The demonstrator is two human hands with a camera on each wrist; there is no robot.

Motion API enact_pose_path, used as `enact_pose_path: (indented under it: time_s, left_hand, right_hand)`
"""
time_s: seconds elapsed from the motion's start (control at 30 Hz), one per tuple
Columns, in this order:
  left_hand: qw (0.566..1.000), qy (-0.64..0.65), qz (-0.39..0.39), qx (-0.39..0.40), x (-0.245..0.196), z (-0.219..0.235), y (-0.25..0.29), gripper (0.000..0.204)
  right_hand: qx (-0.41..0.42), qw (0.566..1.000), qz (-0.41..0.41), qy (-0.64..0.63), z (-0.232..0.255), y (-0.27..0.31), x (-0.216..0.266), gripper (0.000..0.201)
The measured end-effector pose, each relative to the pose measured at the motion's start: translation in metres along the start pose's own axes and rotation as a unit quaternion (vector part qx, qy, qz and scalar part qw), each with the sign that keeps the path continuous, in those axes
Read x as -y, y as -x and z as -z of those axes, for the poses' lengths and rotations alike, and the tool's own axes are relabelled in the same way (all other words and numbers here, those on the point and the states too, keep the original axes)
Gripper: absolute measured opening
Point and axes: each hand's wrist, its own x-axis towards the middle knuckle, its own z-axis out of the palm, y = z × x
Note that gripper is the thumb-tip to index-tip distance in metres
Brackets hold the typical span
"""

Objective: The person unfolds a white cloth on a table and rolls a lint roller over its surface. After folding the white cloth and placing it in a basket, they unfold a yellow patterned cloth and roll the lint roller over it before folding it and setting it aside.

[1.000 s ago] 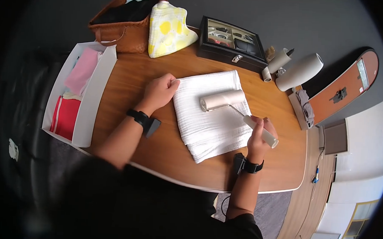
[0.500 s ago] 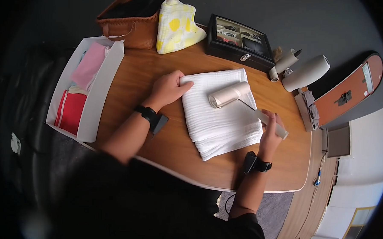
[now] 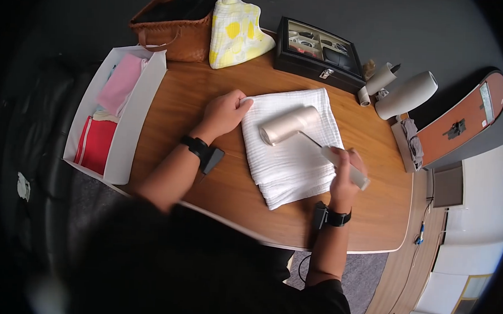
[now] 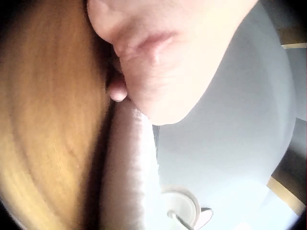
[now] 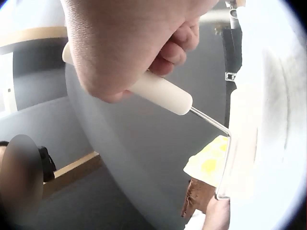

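Note:
A folded white crinkled cloth (image 3: 287, 175) lies on the wooden table. My left hand (image 3: 222, 115) pinches its far left corner between thumb and curled fingers; the left wrist view shows that hand close over the tabletop, with the cloth's folded edge (image 4: 129, 167) running from it. In my right hand (image 3: 347, 175) is a lint roller (image 3: 289, 125), gripped by its pale handle (image 5: 165, 93). The roller's white cylinder lies across the middle of the cloth, slanting, and a thin bent metal rod (image 5: 208, 120) joins it to the handle.
At the left stands a white box (image 3: 123, 143) of folded pink and red clothes. Along the back are a brown basket (image 3: 180, 44), a yellow-spotted white cloth (image 3: 234, 35) and a black glasses case (image 3: 317, 70). A white vase (image 3: 408, 95) and a small box (image 3: 405, 144) stand right.
The roller has moved left across the cloth, toward my left hand, and my right hand has moved with it. My left hand keeps its hold on the corner. The head view has shifted slightly.

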Motion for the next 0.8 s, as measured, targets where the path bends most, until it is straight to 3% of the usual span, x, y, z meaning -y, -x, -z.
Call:
enact_pose_path:
  time_s: [0.13, 0.23, 0.43, 0.57, 0.67, 0.8]
  left_hand:
    - [0.997, 0.06, 0.048, 0.002, 0.009, -0.003, -0.005, 0.045]
    - [0.992, 0.113, 0.049, 0.004, 0.013, -0.004, -0.005, 0.05]
    - [0.998, 0.05, 0.027, 0.029, 0.002, 0.006, -0.001, 0.053]
    - [0.993, 0.104, 0.043, 0.028, 0.011, -0.002, -0.003, 0.056]
    - [0.991, 0.125, 0.045, 0.025, 0.01, -0.002, -0.003, 0.057]
    - [0.994, 0.095, 0.051, 0.028, 0.002, 0.005, 0.001, 0.058]
  right_hand:
    - [0.076, 0.995, 0.068, -0.006, -0.031, -0.001, 0.005, 0.022]
    - [0.07, 0.993, 0.09, 0.041, -0.023, 0.002, 0.005, 0.025]
    - [-0.008, 0.991, 0.018, -0.129, 0.013, 0.007, -0.025, 0.034]
    - [0.068, 0.991, -0.067, -0.089, -0.027, 0.005, -0.02, 0.029]
    - [0.105, 0.988, -0.077, -0.084, -0.029, 0.005, -0.006, 0.026]
    - [0.043, 0.996, -0.017, -0.078, 0.01, 0.003, -0.02, 0.03]
